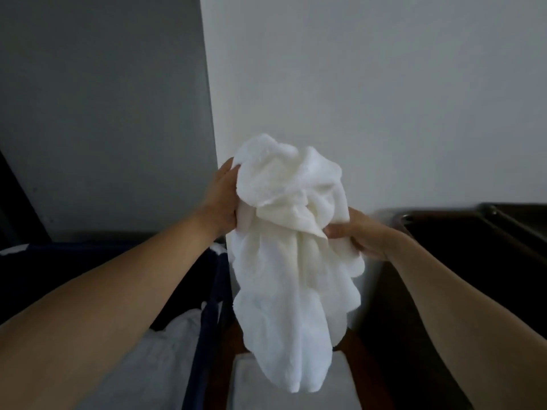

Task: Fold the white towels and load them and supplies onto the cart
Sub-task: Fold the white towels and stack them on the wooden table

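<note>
At the upper left of the frame we see a flat grey wall (88, 99), matt and smooth, meeting a paler wall (384, 84) at a straight upright corner near the middle. Below it, lower left, stands a bin (211, 315) of dark blue cloth with a thin rim, and soft white linen (174, 344) lies heaped inside it.

Our left hand (220, 199) reaches up past the bin's right edge. Its grip is closed into the upper left side of the towel (290, 255), with the fingers sunk in the pile.

The towel is white terry, thick and fluffy. It hangs in mid-frame, bunched into a crumpled knot at the top and falling in long loose folds toward the bottom centre. Its lower end hangs in front of a white flat-topped block (266, 386); we cannot tell what that is.

Our right hand (364, 235) holds the towel's right side at mid-height, its grip tight on a folded corner between thumb and curled fingers.

At the right runs a dark brown counter (473, 247), smooth, with a raised rim. The towel hangs clear of it, with open air above both hands.
</note>
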